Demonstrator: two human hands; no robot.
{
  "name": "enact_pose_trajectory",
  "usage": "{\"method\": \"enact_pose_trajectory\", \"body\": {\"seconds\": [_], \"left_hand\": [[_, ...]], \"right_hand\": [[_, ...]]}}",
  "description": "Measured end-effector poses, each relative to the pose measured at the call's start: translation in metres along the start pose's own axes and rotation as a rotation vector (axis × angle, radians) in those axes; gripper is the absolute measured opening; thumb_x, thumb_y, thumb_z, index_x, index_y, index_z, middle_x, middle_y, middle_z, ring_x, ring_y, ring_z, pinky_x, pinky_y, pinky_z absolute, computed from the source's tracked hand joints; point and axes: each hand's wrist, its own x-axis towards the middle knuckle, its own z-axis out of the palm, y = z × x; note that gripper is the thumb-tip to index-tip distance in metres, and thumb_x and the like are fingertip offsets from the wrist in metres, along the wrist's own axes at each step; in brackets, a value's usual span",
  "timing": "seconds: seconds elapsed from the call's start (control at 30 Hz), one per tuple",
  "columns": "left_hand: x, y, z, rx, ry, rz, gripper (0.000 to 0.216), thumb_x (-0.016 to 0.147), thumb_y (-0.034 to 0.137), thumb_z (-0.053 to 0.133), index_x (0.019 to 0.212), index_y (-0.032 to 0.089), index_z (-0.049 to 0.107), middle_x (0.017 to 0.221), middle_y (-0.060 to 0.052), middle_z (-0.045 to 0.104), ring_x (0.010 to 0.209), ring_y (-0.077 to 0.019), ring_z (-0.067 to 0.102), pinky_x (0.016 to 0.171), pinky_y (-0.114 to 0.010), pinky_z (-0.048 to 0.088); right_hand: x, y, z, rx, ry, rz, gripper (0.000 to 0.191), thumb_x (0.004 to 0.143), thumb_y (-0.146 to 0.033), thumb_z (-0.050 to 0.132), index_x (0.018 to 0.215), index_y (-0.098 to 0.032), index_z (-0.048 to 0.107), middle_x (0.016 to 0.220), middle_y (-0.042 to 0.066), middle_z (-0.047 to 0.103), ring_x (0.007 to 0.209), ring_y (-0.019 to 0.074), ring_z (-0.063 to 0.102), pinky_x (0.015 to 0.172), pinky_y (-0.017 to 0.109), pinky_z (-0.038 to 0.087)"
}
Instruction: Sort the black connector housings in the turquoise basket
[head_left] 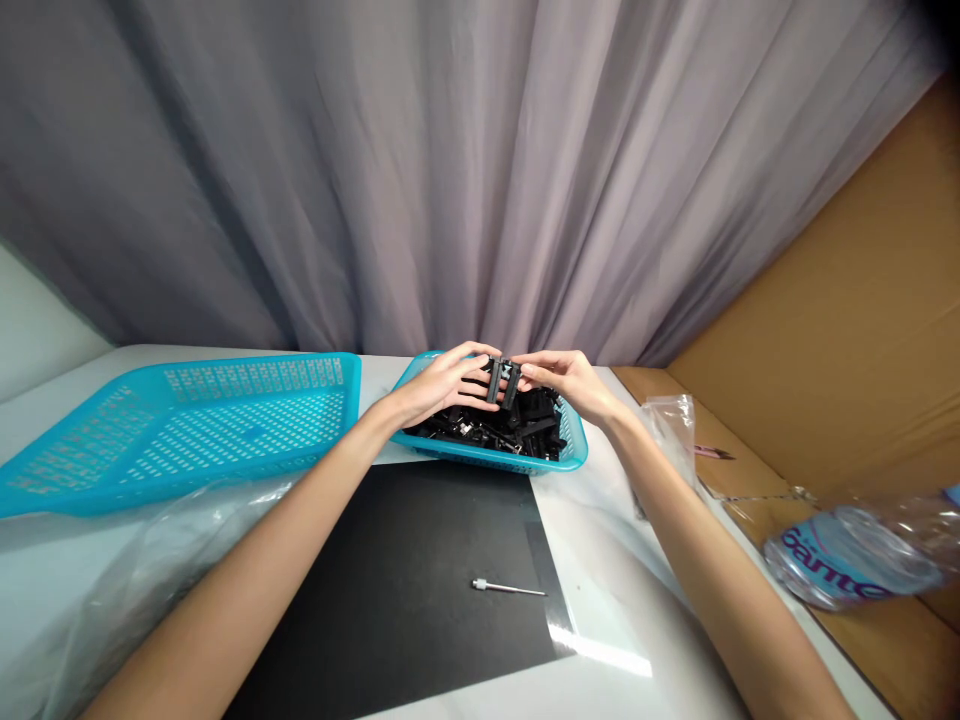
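Note:
Above a blue plastic basket my two hands meet at a black part with two parallel bars and a bit of metal between them. My left hand has its fingers round the left side of the part. From the right, my right hand pinches its other edge between thumb and fingers. Many loose black parts, some with shiny metal pieces, fill the basket below. What exactly the held part is, I cannot make out.
A larger blue basket stands at the left, beside clear plastic film. A small screwdriver lies on a black mat. To the right are a clear bag, cardboard and a plastic bottle. A grey curtain hangs behind.

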Motion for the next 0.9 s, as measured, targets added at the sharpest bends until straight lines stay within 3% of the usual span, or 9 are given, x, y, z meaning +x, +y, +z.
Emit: {"method": "enact_pose_trajectory", "body": {"seconds": [0.47,0.67,0.9], "left_hand": [[0.0,-0.004,0.003,0.035,-0.03,0.012,0.034,0.096,0.034,0.069,0.123,0.022,0.053,0.106,-0.011,0.075,0.103,-0.0269,0.075,0.095,-0.053,0.061],[0.0,-0.005,0.003,0.068,-0.045,0.015,0.055,0.084,0.017,0.077,0.133,0.021,0.053,0.106,-0.009,0.074,0.106,-0.0234,0.072,0.099,-0.048,0.06],[0.007,-0.017,-0.003,0.187,-0.083,0.093,0.078,0.072,0.011,0.084,0.139,0.023,0.046,0.112,-0.009,0.072,0.102,-0.023,0.073,0.095,-0.041,0.058]], "right_hand": [[-0.001,0.004,0.003,-0.035,0.032,-0.013,0.044,0.081,-0.048,0.081,0.113,-0.018,0.078,0.084,0.003,0.075,0.081,0.017,0.068,0.087,0.034,0.055],[0.001,0.006,0.005,-0.002,0.062,-0.028,0.044,0.079,-0.048,0.081,0.111,-0.018,0.078,0.087,0.003,0.074,0.082,0.0169,0.067,0.086,0.034,0.056],[0.002,0.009,0.006,0.034,0.067,-0.041,0.047,0.079,-0.049,0.082,0.113,-0.017,0.077,0.087,0.004,0.074,0.081,0.0158,0.066,0.087,0.034,0.056]]}}
